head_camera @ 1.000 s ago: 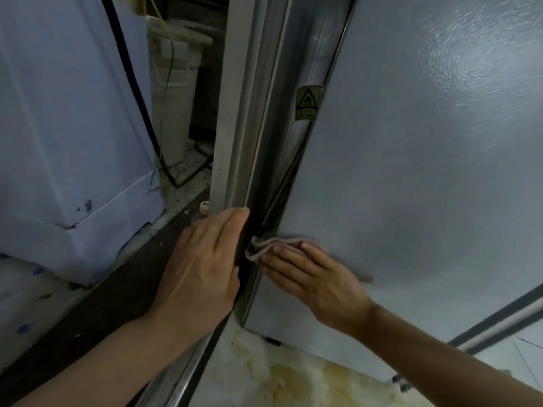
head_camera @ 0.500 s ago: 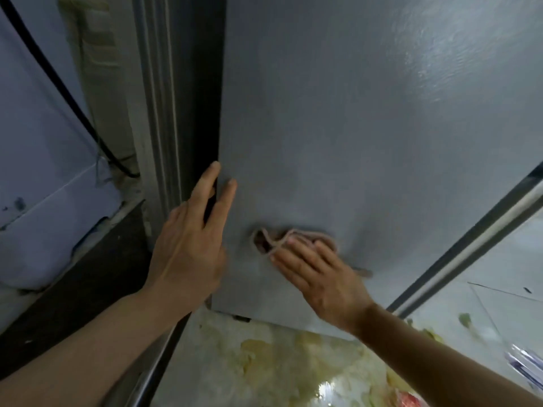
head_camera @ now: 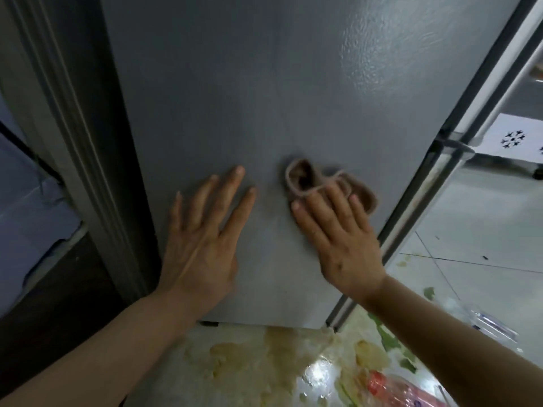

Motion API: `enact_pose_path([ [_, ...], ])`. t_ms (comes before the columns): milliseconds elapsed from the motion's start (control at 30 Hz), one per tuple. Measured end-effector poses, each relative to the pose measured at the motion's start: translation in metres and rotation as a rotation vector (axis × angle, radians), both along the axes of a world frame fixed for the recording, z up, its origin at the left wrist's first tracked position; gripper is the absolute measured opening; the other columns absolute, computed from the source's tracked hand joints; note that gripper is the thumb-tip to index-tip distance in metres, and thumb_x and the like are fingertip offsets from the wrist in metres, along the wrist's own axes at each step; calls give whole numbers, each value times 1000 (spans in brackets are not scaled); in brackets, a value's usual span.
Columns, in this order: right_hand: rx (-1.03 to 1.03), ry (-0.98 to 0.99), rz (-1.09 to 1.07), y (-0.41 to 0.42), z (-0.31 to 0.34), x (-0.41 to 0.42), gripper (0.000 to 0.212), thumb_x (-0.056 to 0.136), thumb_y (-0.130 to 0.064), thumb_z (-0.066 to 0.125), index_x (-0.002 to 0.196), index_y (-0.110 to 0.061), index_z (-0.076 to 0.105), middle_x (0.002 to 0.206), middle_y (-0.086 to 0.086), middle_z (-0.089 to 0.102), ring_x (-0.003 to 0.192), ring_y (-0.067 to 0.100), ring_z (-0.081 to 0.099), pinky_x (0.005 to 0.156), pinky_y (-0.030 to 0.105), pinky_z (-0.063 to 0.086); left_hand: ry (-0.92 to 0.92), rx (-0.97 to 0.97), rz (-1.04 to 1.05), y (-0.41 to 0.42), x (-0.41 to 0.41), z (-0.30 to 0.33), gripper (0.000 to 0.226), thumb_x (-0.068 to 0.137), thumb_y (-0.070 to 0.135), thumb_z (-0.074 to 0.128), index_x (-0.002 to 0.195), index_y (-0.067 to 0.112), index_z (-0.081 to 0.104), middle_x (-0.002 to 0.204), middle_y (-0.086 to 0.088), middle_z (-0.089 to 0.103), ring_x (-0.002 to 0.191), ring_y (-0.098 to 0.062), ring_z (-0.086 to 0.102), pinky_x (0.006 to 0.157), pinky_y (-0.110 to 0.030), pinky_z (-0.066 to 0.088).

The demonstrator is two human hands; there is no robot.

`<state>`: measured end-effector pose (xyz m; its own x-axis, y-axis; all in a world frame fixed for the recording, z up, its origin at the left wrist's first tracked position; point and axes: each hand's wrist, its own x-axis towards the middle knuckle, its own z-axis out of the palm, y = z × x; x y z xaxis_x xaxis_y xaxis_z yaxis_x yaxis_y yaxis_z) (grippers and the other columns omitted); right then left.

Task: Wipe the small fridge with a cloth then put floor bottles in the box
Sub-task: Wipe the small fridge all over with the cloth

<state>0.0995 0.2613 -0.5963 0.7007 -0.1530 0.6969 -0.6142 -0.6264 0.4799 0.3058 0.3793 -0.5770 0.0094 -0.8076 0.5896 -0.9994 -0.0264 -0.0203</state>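
Note:
The grey side panel of the small fridge (head_camera: 264,98) fills the middle of the view. My right hand (head_camera: 338,236) presses a crumpled brownish cloth (head_camera: 305,180) flat against the panel's lower right part. My left hand (head_camera: 202,233) lies flat and open on the panel just left of the cloth, fingers spread and pointing up. A clear plastic bottle with a red label (head_camera: 390,389) lies on the floor at the bottom right, and another clear bottle (head_camera: 484,321) lies at the right edge, partly behind my right arm.
A grey door frame (head_camera: 67,142) stands left of the fridge, with a pale blue appliance (head_camera: 26,207) beyond it. The fridge's chrome front edge (head_camera: 435,171) runs diagonally at right. The floor sheet (head_camera: 249,362) below is stained yellow; white tiles (head_camera: 484,224) lie to the right.
The view has swung right, from the fridge's rear edge to its side panel. My right hand slid the cloth rightward across the panel. My left hand left the frame edge and now rests flat on the panel.

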Motion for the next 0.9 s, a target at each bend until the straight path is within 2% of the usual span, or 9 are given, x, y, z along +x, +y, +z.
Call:
enact_pose_path([
  [133, -11, 406, -58, 7, -54, -35, 74, 82, -15, 49, 148, -15, 15, 154, 0, 19, 146, 25, -2, 118, 42, -1, -53, 46, 39, 2, 1, 0, 102, 55, 11, 76, 146, 18, 30, 157, -6, 12, 140, -32, 19, 104, -66, 22],
  [233, -28, 471, -109, 8, -41, -50, 71, 88, -19, 43, 151, -17, 9, 158, 0, 7, 146, 24, -8, 118, 42, -1, -35, 38, 52, 5, -7, 4, 100, 55, 10, 78, 144, 14, 32, 157, -10, 15, 138, -35, 21, 104, -67, 20],
  [333, -72, 260, -156, 4, 9, -64, 60, 92, -18, 31, 149, -19, 11, 159, 0, 1, 146, 22, -9, 118, 42, -7, -52, -6, 3, 2, -23, 6, 97, 56, 9, 77, 142, 14, 33, 156, -8, 15, 137, -33, 23, 105, -66, 18],
  [467, -103, -135, -226, -3, 69, -65, 62, 91, -10, 44, 149, -9, 21, 154, 13, 16, 143, 33, 16, 116, 45, -4, -95, -54, -90, -14, -46, 6, 98, 55, 10, 76, 143, 17, 33, 156, -3, 15, 137, -30, 24, 108, -59, 7],
  [567, -102, -354, -265, -8, 73, -49, 55, 95, -8, 33, 148, -3, 21, 154, 21, 23, 142, 37, 19, 117, 45, 0, -99, -38, -93, -26, -54, -1, 101, 55, 11, 75, 145, 20, 31, 157, 0, 13, 140, -27, 19, 108, -59, 5],
  [633, -53, -388, -238, -9, 50, -46, 60, 92, -6, 34, 149, -2, 15, 155, 21, 16, 144, 38, 13, 119, 43, 1, -102, -49, -78, -30, -52, -8, 101, 57, 10, 72, 147, 22, 27, 158, 3, 8, 142, -26, 14, 108, -60, 5],
  [733, 78, -247, -226, -2, -19, -59, 74, 91, -12, 38, 150, -5, -5, 158, 15, -12, 146, 34, -4, 119, 44, -1, -127, -75, -67, -33, -48, -15, 102, 60, 10, 70, 149, 25, 22, 159, 4, 5, 144, -25, 11, 109, -60, 6],
  [833, 151, 34, -292, 12, -87, -76, 74, 90, -17, 32, 149, -3, -10, 155, 19, -20, 144, 36, -13, 119, 45, -2, -138, -85, -59, -34, -49, -19, 102, 59, 9, 69, 148, 23, 22, 159, 2, 5, 145, -26, 7, 108, -58, 5],
  [900, 165, 170, -324, 20, -107, -82, 73, 89, -18, 28, 149, -3, -9, 156, 20, -17, 144, 35, -17, 118, 45, -1, -154, -69, -57, -30, -51, -25, 98, 58, 6, 69, 147, 20, 28, 159, -1, 7, 145, -27, 9, 109, -57, 4],
])
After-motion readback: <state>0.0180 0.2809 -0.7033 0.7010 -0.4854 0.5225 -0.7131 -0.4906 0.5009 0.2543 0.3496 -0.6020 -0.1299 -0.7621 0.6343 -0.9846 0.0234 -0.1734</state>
